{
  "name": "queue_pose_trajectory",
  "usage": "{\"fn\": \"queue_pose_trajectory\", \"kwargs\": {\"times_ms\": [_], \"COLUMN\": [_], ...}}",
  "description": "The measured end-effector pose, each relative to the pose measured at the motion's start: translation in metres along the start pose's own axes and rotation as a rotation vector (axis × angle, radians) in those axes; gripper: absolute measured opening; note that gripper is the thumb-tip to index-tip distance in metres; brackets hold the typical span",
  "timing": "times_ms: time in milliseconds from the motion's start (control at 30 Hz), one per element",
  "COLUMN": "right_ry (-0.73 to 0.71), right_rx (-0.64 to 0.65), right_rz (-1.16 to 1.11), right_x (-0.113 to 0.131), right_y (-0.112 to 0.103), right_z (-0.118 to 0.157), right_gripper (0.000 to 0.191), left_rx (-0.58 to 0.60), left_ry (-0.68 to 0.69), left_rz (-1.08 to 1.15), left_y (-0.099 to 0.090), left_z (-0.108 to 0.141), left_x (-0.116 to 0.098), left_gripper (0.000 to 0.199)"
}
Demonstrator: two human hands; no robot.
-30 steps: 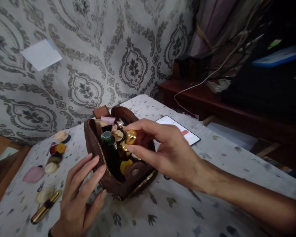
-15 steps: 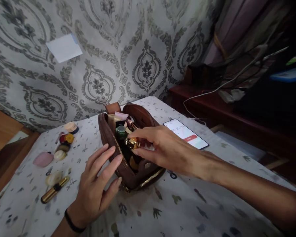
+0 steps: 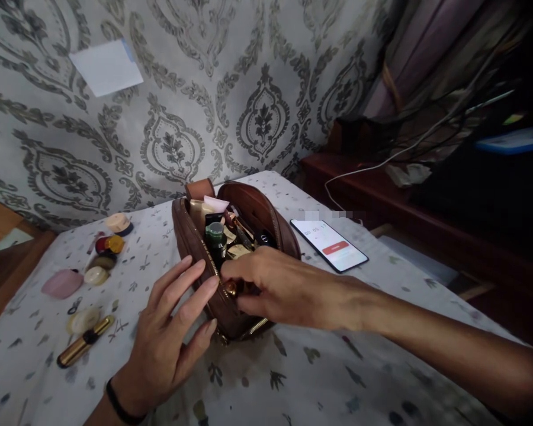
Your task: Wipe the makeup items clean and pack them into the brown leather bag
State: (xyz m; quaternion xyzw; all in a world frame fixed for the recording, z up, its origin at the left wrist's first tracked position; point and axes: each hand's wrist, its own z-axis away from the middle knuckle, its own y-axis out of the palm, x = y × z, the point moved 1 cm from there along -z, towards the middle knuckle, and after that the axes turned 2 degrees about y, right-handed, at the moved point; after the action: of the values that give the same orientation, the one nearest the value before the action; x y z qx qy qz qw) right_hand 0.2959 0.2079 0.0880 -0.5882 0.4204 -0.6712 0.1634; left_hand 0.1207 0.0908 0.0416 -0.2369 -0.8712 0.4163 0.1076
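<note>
A brown zippered cosmetic bag (image 3: 190, 236) stands unzipped on the table. Inside it are a green bottle with a clear-topped cap (image 3: 215, 235), a pale pink tube (image 3: 215, 204) and several compact, dark or gold items partly covered by one another. My right hand (image 3: 266, 284) reaches into the bag's near end, its thumb and fingers closed around a small shiny gold-and-amber object (image 3: 231, 289), mostly hidden by the fingers. My left hand (image 3: 173, 331) is open, fingers spread, with the fingertips resting against the bag's left side. A black band circles that wrist.
On the left lie a gold tube with a black middle (image 3: 85, 342), a pink sponge (image 3: 63, 284), a cream-lidded jar (image 3: 119, 223) and several small pots. Right of the bag, a phone (image 3: 331, 245) shows a timer. Behind it are a dark red ledge (image 3: 350, 192) and a white cable (image 3: 395, 155).
My right hand has lowered the gold-and-amber object deeper into the near end of the bag, uncovering more items behind it. My left hand stays at the bag's side. The view has shifted slightly.
</note>
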Motion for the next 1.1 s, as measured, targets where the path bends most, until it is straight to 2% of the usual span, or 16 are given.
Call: {"fn": "queue_pose_trajectory", "kwargs": {"times_ms": [133,267,467,700,867,1100], "right_ry": [-0.01,0.008,0.025,-0.017,-0.021,-0.087], "right_rx": [0.038,0.085,0.078,0.073,0.024,-0.124], "right_rz": [0.17,0.236,0.217,0.131,0.121,0.024], "right_x": [-0.001,0.003,0.01,0.006,0.003,0.003], "right_y": [0.005,0.004,-0.003,-0.003,-0.003,-0.012], "right_z": [-0.001,-0.002,-0.002,-0.005,-0.003,0.014], "right_gripper": [0.011,0.01,0.019,0.015,0.013,0.009], "left_rx": [-0.003,0.001,-0.006,-0.007,-0.01,-0.012], "left_ry": [0.008,0.008,0.004,-0.009,-0.007,0.003], "left_rz": [0.005,0.003,0.013,0.019,0.007,0.008], "left_y": [0.0,0.0,0.001,0.001,0.001,0.004], "left_z": [0.0,0.0,0.0,0.001,0.001,0.001], "left_x": [0.0,0.0,0.0,-0.001,0.0,-0.001], "left_gripper": [0.053,0.053,0.051,0.052,0.053,0.054]}}
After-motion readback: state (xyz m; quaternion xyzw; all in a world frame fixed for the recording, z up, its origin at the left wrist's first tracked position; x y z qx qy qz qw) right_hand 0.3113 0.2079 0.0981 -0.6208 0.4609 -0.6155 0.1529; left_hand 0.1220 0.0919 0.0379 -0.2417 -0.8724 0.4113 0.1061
